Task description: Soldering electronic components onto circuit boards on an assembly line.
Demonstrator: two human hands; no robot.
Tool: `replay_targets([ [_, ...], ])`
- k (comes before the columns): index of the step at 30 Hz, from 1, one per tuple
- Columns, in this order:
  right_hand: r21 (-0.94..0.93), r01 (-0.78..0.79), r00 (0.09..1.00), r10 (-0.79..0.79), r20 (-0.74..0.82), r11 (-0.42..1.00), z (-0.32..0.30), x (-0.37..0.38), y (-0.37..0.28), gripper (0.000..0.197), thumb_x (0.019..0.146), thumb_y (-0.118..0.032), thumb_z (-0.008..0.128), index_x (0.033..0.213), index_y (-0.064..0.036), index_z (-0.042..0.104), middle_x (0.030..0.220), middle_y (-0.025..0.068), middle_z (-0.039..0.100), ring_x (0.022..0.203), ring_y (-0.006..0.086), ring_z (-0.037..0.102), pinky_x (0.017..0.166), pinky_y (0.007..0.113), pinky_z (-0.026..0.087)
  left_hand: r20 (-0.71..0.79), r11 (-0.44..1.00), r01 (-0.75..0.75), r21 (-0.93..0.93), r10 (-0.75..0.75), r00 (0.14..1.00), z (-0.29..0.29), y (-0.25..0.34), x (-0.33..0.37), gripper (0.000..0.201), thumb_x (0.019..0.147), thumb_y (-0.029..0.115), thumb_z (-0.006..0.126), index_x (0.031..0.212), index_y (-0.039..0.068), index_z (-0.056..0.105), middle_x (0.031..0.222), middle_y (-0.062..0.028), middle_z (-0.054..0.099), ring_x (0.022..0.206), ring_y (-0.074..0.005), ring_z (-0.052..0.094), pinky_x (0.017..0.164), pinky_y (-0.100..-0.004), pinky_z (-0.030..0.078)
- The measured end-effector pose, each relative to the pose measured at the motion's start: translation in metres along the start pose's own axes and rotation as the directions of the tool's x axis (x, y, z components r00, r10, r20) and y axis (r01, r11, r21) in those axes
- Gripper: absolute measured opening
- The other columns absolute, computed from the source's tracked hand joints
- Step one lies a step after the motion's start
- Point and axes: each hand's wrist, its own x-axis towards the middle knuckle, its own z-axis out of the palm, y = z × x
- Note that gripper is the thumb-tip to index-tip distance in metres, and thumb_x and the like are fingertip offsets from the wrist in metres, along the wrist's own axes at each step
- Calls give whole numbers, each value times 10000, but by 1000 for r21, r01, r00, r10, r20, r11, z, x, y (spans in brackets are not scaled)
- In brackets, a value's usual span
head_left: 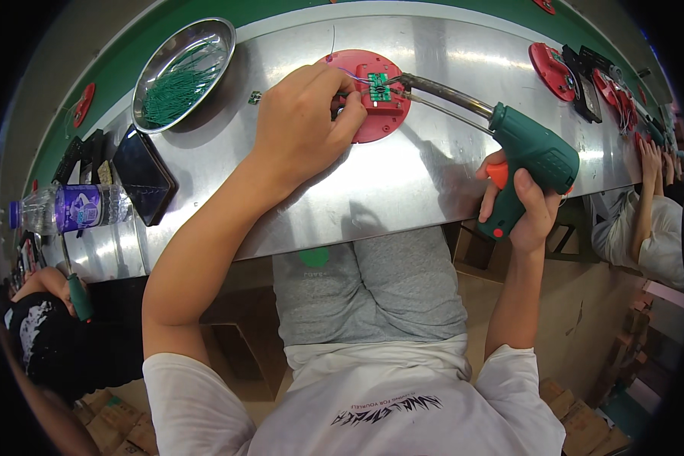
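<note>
A round red plastic housing [386, 126] lies on the metal bench, with a small green circuit board [379, 87] at its middle. My left hand [302, 114] rests over the housing's left side, thumb and forefinger pinched on a thin dark wire beside the board. Purple wires [347, 72] run from the board past my knuckles. In my right hand [536, 201] is a green soldering gun [539, 148], its orange trigger under my forefinger. The gun's long metal nozzle points left, its tip at the board's right edge. A thin metal tube runs beneath the nozzle toward the board.
To the left, a steel bowl [224, 45] holds many green wires. Near it are a dark phone-like slab [142, 175], a plastic bottle [80, 207] and a tiny board [255, 97]. More red housings [549, 72] lie at right. Co-workers sit at both sides.
</note>
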Motion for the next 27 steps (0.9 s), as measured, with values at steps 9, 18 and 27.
replay_targets([
  [9,-92,109,964,-128,-232,990,-13,7,-9,430,973,-283,525,1154,107,530,890,218,611,464,188,567,403,293,474,23,996,-58,60,57,998,-8,9,9,90,769,99,688,809,48,626,793,-95,637,707,-270,627,603,-391,510],
  [18,116,156,840,-70,-538,981,-51,24,-5,264,984,-214,520,1042,41,556,850,164,606,460,191,544,405,309,460,583,990,-125,63,65,810,-27,3,57,607,669,270,786,1221,77,623,1176,-138,587,1194,-346,499,1063,-433,316],
  [27,122,228,732,-87,-676,966,-54,25,-5,316,1012,-261,469,1016,42,558,861,158,595,470,165,541,406,304,451,45,666,-5,746,-42,998,39,-92,217,460,816,462,673,1033,59,715,1088,-170,686,1111,-349,595,977,-520,396],
])
